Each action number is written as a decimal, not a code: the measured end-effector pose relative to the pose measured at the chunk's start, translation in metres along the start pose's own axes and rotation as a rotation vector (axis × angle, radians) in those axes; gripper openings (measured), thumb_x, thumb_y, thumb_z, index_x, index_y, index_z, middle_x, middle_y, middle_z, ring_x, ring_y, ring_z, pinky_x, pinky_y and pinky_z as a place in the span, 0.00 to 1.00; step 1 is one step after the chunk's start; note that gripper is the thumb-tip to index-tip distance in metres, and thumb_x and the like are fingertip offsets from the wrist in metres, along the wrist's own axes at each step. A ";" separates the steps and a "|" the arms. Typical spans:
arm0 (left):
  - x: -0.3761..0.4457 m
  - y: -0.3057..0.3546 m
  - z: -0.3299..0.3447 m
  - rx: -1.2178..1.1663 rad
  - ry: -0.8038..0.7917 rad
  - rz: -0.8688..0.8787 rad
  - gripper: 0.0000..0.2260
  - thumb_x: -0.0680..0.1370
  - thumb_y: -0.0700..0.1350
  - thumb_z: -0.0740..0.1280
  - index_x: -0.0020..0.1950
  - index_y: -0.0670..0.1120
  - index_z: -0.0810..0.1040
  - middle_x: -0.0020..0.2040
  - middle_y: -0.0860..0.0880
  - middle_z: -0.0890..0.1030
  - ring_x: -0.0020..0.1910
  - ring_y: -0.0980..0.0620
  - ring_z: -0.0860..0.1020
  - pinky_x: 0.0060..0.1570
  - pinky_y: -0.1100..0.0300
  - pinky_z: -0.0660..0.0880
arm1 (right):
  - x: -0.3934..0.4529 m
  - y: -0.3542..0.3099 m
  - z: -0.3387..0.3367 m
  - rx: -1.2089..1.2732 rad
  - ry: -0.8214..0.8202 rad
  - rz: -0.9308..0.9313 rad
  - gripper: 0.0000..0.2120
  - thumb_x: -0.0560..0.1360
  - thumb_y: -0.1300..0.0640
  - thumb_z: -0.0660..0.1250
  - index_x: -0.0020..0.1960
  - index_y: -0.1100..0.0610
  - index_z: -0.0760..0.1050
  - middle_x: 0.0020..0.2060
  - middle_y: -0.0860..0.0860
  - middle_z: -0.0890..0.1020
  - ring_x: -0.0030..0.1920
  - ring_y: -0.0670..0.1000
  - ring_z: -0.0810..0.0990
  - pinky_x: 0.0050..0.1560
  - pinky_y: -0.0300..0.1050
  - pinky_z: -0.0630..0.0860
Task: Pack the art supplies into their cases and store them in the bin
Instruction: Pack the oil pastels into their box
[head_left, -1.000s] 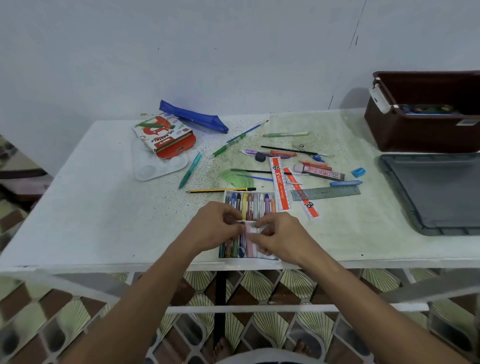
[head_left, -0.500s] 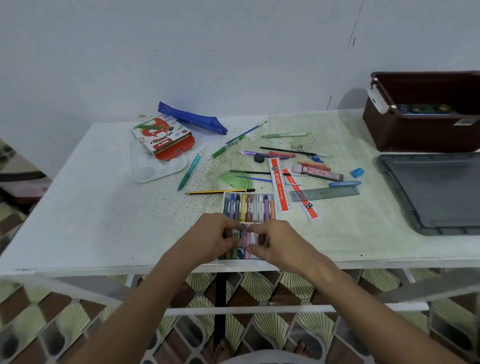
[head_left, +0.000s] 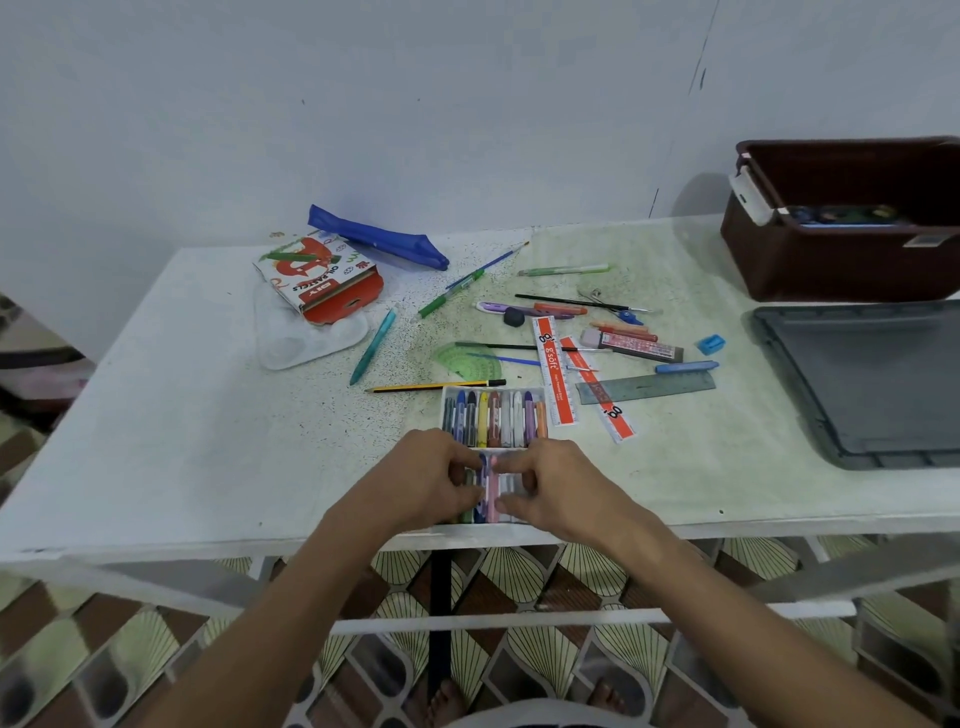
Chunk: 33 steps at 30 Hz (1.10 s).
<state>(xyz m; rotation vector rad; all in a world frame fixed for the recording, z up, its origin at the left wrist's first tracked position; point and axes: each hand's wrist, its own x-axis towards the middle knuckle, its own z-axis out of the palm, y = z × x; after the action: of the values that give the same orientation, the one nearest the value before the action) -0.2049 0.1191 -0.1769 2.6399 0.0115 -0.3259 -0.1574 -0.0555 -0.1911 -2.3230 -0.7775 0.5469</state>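
A white tray of oil pastels (head_left: 493, 415) lies at the table's near edge, its far row of several coloured sticks showing. My left hand (head_left: 431, 480) and my right hand (head_left: 550, 486) are both over the near row, fingertips pinching a blue and a pink pastel (head_left: 491, 488) between them. The pastel box (head_left: 319, 278) lies at the back left on a clear palette. A blue pencil pouch (head_left: 376, 243) lies behind it. The brown bin (head_left: 841, 260) stands at the back right with something inside.
Loose pens, pencils, brushes, a green protractor (head_left: 470, 361), orange rulers (head_left: 553, 371), a grey ruler (head_left: 647, 387), an eraser and a blue sharpener (head_left: 710, 343) are scattered mid-table. A dark grey lid (head_left: 872, 384) lies at the right. A white rail runs below the table edge.
Both hands have slid a little nearer along the tray, from its middle to the near row of pastels. Nothing else on the table has moved.
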 end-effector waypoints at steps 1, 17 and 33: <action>0.000 -0.001 -0.001 -0.015 -0.011 -0.010 0.12 0.73 0.49 0.71 0.56 0.51 0.83 0.36 0.53 0.78 0.33 0.59 0.73 0.30 0.72 0.64 | -0.001 0.000 -0.001 -0.006 -0.006 -0.012 0.21 0.73 0.53 0.72 0.65 0.53 0.76 0.35 0.47 0.74 0.32 0.40 0.71 0.31 0.27 0.64; 0.133 0.065 -0.028 -0.082 0.176 0.163 0.10 0.76 0.49 0.70 0.55 0.49 0.82 0.46 0.50 0.80 0.41 0.55 0.76 0.44 0.62 0.72 | 0.005 0.106 -0.123 0.020 0.534 0.302 0.10 0.71 0.60 0.72 0.52 0.58 0.83 0.43 0.50 0.81 0.42 0.48 0.79 0.37 0.24 0.66; 0.251 0.139 0.001 0.482 -0.106 0.472 0.15 0.81 0.40 0.62 0.65 0.53 0.77 0.48 0.50 0.67 0.44 0.50 0.72 0.44 0.53 0.73 | 0.015 0.158 -0.149 -0.161 0.417 0.374 0.14 0.74 0.63 0.68 0.59 0.59 0.80 0.55 0.55 0.80 0.55 0.54 0.77 0.49 0.30 0.62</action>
<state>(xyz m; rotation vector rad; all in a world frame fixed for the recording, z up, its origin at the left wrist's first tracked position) 0.0478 -0.0163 -0.1722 2.9672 -0.8034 -0.3346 -0.0036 -0.2088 -0.1920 -2.6252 -0.1976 0.1398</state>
